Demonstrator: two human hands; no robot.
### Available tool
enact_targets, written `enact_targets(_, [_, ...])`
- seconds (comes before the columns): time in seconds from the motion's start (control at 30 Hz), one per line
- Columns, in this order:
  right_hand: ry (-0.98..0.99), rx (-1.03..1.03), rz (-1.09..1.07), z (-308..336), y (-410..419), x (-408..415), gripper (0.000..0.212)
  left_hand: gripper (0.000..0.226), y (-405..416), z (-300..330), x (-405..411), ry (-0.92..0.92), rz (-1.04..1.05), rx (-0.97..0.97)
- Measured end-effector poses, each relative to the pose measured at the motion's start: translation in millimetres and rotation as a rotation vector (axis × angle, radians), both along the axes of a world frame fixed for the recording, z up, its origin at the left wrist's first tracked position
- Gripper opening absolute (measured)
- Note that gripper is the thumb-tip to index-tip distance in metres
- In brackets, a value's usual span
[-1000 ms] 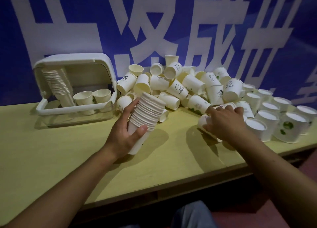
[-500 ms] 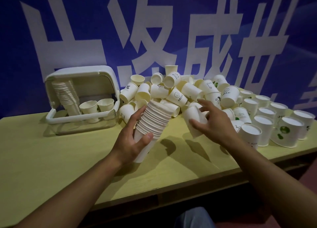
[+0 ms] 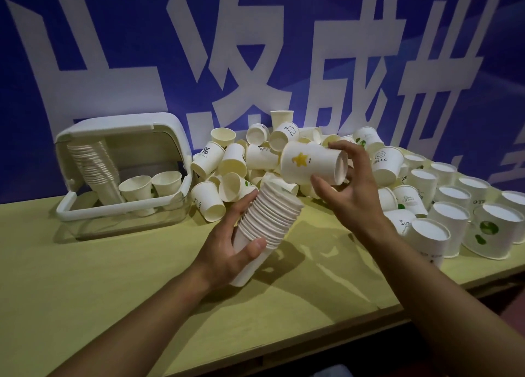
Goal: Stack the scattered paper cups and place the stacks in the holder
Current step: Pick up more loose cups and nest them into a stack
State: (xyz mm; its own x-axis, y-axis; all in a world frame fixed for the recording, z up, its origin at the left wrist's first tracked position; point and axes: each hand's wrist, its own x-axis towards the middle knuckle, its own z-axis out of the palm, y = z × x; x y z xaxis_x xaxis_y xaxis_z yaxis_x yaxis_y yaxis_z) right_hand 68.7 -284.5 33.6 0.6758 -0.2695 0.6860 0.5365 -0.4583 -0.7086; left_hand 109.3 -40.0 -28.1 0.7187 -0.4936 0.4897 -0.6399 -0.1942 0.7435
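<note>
L hand (image 3: pixel 227 251) gripping cup stack (image 3: pixel 262 229), axis tilting up-right, ctr frame. R hand (image 3: pixel 349 189) pinching star cup (image 3: pixel 309 163), now lifted, mouth pointing right.

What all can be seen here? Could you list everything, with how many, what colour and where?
holder: one, white with a clear base, back left on the table, lid up; inside, a tall leaning cup stack and two loose cups
loose cups: many, white, heaped at the back centre
upside-down cups: many, white, some with green prints, standing at the right
table: one, yellow-green
banner: one, blue with big white characters, behind
cup stack: one, white, gripped by the left hand
star cup: one, white with a yellow star, held sideways by the right hand
</note>
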Motion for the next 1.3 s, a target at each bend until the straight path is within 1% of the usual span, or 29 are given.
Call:
enact_targets(0.1, [0.016, 0.033, 0.097, -2.2, 17.2, 10.1, 0.051, 0.075, -3.4, -0.6, 5.2, 0.015, -0.007, -0.024])
enact_targets(0.2, [0.044, 0.069, 0.094, -5.6, 36.7, 19.4, 0.027, 0.076, -3.3, -3.4, 7.3, 0.025, -0.006, -0.053])
enact_targets(0.23, [0.055, 0.079, 0.091, -7.0, 41.6, 22.0, 0.023, 0.076, -2.6, -4.2, 7.5, 0.028, -0.001, -0.070])
enact_targets(0.33, [0.114, 0.175, 0.174, -9.2, 51.7, 25.5, 0.023, 0.074, 1.3, -3.6, 8.5, 0.046, 0.029, -0.112])
enact_targets(0.4, [0.129, 0.166, 0.194, -9.7, 55.1, 24.0, 0.042, 0.074, 3.3, -2.5, 10.6, 0.048, 0.038, -0.125])
enact_targets(0.47, [0.129, 0.115, 0.174, -8.7, 55.7, 21.1, 0.053, 0.075, 3.2, -1.9, 12.1, 0.043, 0.035, -0.123])
enact_targets(0.53, [0.121, 0.116, 0.162, -7.1, 52.1, 17.0, 0.054, 0.076, -0.5, -0.7, 11.7, 0.042, 0.019, -0.114])
enact_targets(0.6, [0.119, 0.130, 0.138, -7.1, 43.6, 11.9, 0.046, 0.075, -7.5, 1.7, 10.3, 0.048, -0.002, -0.121])
enact_targets(0.7, [0.113, 0.074, 0.045, -10.4, 28.3, -0.8, 0.026, 0.073, -22.3, 6.9, 11.0, 0.065, -0.013, -0.181])
enact_targets(0.77, [0.114, 0.040, -0.010, -11.7, 16.6, -10.9, 0.025, 0.073, -34.1, 10.1, 11.5, 0.058, -0.029, -0.188])
enact_targets(0.87, [0.157, -0.050, -0.077, -6.4, -5.8, -28.6, 0.029, 0.071, -53.7, 10.5, 10.4, 0.054, -0.076, -0.156])
enact_targets(0.97, [0.279, -0.190, -0.169, 3.9, -35.6, -46.4, 0.028, 0.071, -72.4, 7.0, 9.9, 0.051, -0.114, -0.144])
enact_targets(1.03, [0.365, -0.301, -0.277, 7.0, -56.8, -60.1, 0.028, 0.071, -83.7, 5.0, 8.2, 0.063, -0.134, -0.149])
enact_targets(1.13, [0.380, -0.431, -0.521, 0.2, -82.7, -83.9, 0.030, 0.074, -98.9, 1.4, 4.3, 0.081, -0.169, -0.154])
enact_targets(1.2, [0.418, -0.486, -0.666, -8.4, -93.6, -97.8, 0.035, 0.078, -106.9, -1.0, 2.1, 0.092, -0.193, -0.141])
enact_targets(1.23, [0.470, -0.516, -0.709, -13.4, -98.1, -102.4, 0.040, 0.080, -110.2, -1.9, 1.2, 0.096, -0.202, -0.133])
enact_targets(1.3, [0.619, -0.532, -0.710, -22.0, -104.4, -106.5, 0.052, 0.082, -115.1, -3.6, 0.6, 0.093, -0.211, -0.119])
